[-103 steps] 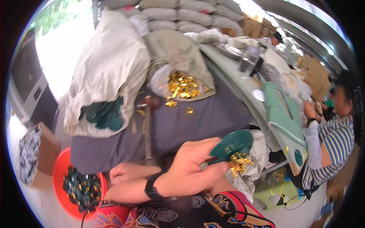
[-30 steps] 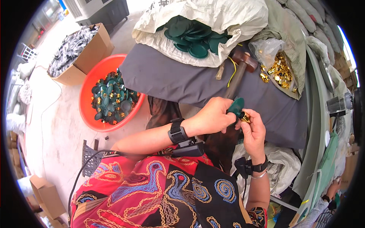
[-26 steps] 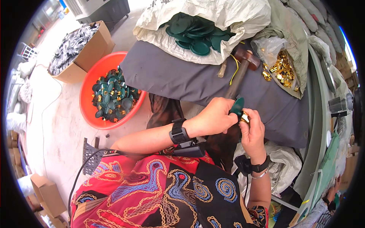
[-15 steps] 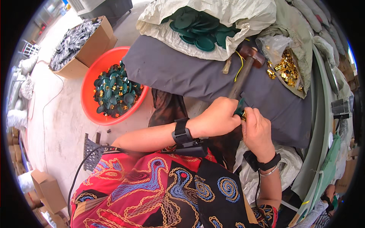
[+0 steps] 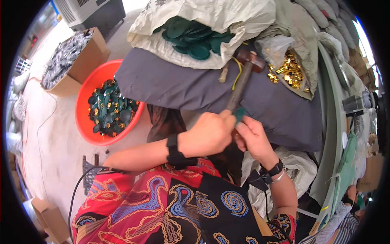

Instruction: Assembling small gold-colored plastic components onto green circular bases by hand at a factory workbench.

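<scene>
My left hand (image 5: 209,133) is closed, its fingers curled around the edge of a small green disc (image 5: 240,114), which is blurred. My right hand (image 5: 255,140) pinches close against it, thumb and fingertips at the disc. The fingers hide most of the piece between them. A hammer (image 5: 251,61) lies on a dark grey cushion (image 5: 174,83), and its wooden handle runs down behind my left hand. Beyond the hammer, a white woven sack (image 5: 134,38) gapes over loose green discs (image 5: 199,51). Gold metal fittings (image 5: 293,71) spill from a second sack at the right.
An orange-red basin (image 5: 81,122) on the floor at left holds many green discs with gold fittings. Behind it stands a cardboard box (image 5: 87,59) of grey-black strips. Another carton (image 5: 50,217) is at lower left. A crumpled white sack (image 5: 298,166) lies beside my right forearm.
The whole view has shifted, so the surroundings appear further left. Both hands stay together at the disc. The gold fitting seen between my fingers earlier no longer shows plainly.
</scene>
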A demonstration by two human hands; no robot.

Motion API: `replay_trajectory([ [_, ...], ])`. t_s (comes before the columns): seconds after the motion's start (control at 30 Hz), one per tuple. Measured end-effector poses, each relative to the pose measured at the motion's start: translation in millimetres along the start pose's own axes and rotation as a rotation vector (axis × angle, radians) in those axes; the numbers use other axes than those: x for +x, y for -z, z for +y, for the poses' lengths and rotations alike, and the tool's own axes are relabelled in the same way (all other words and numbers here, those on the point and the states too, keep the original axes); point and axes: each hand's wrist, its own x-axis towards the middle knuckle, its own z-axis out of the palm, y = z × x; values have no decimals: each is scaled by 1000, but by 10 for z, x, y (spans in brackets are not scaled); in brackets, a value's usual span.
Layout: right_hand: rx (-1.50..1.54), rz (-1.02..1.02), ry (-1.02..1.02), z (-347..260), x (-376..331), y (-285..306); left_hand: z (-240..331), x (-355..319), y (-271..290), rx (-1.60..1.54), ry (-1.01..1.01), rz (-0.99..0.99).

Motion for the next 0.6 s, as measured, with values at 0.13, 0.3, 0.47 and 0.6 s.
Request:
replay_trajectory([
  [0.13,-152,29,96,-176,230,238,-353,-121,329,-285,367,124],
  [0.3,-490,570,257,-80,585,1353,-994,-613,1377,-486,833,660],
  [0.47,-1217,698,317,-218,1021,1680,-1783,-1563,2228,-344,1112,818],
  [0.6,-1378,685,124,-54,1245,1983,-2243,-1672,2182,883,1010,543],
])
